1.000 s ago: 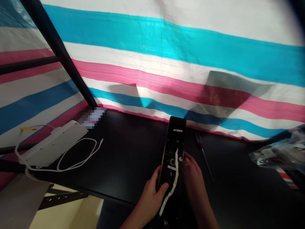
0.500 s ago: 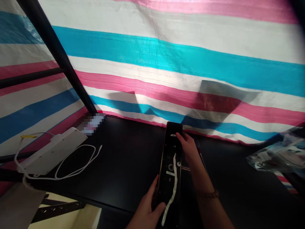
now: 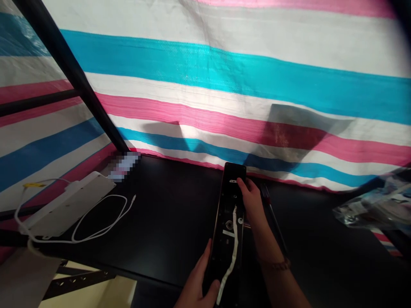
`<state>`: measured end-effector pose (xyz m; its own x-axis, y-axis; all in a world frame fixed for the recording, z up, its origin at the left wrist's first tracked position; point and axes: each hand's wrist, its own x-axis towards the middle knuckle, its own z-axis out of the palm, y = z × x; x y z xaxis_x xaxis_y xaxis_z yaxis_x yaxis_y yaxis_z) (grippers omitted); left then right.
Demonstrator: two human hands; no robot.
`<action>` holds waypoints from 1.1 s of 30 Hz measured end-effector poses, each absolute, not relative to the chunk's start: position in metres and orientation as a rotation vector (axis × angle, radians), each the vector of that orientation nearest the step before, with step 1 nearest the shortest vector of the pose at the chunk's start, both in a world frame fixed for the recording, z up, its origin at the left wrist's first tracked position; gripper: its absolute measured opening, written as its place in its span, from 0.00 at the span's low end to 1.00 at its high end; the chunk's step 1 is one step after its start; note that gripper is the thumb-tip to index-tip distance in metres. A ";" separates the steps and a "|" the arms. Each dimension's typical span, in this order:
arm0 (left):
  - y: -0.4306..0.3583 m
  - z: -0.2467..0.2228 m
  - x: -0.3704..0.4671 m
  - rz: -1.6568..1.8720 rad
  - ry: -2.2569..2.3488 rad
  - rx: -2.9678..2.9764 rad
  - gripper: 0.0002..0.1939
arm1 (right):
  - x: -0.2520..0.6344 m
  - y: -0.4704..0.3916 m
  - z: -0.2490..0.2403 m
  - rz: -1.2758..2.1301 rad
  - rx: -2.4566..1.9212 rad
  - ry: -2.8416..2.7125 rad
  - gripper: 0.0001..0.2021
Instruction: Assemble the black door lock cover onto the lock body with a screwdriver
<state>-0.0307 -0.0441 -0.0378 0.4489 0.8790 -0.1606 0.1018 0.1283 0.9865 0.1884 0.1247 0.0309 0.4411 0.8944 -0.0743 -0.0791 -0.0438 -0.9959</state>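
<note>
A long black panel [image 3: 221, 252], which looks like a door-lock housing, lies lengthwise before me with its inner side up. A white wrapped cable [image 3: 235, 244] runs down its face, past a round fitting [image 3: 229, 224]. My left hand [image 3: 199, 282] grips its lower left edge, with the thumb over the face near the cable's lower end. At the upper right edge, my right hand [image 3: 251, 196] holds the panel, a fingertip touching the small white label [image 3: 233, 181]. The right hand's other fingers are partly hidden.
A thin screwdriver-like tool [image 3: 272, 218] lies right of my right forearm on the black table [image 3: 160, 239]. At left sit a white power strip [image 3: 73, 205] and a looped white cable [image 3: 105, 231]. Clear plastic bags [image 3: 372, 205] are at right. A striped sheet [image 3: 192, 60] hangs behind.
Both hands keep their hold on the panel with barely any movement. The view has shifted slightly, and more of the screwdriver-like tool shows beside my right arm.
</note>
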 end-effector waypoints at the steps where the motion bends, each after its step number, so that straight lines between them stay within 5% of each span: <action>1: -0.044 -0.039 -0.031 0.731 0.969 1.327 0.37 | 0.189 0.124 0.031 0.957 -1.370 -0.793 0.26; 5: -0.045 -0.043 -0.028 0.778 0.963 1.239 0.37 | 0.211 0.121 0.029 0.925 -1.330 -0.964 0.33; 9: -0.047 -0.036 -0.023 0.819 0.948 1.160 0.36 | 0.273 0.118 0.012 0.448 -1.715 -1.163 0.27; 11: -0.043 -0.025 -0.023 0.837 1.009 1.171 0.31 | 0.305 0.117 -0.002 0.175 -2.064 -1.277 0.27; 15: -0.004 -0.005 -0.038 0.915 1.319 1.429 0.17 | 0.338 0.112 -0.029 0.326 -2.297 -1.456 0.27; 22: 0.091 -0.005 -0.088 0.817 1.643 1.911 0.14 | 0.349 0.108 -0.025 0.472 -2.119 -1.274 0.16; 27: 0.105 -0.008 -0.089 0.747 1.615 1.972 0.13 | 0.355 0.103 -0.012 0.467 -1.999 -0.964 0.20; 33: 0.105 -0.005 -0.079 0.784 1.601 1.973 0.10 | 0.334 0.096 0.018 0.593 -1.470 -0.543 0.14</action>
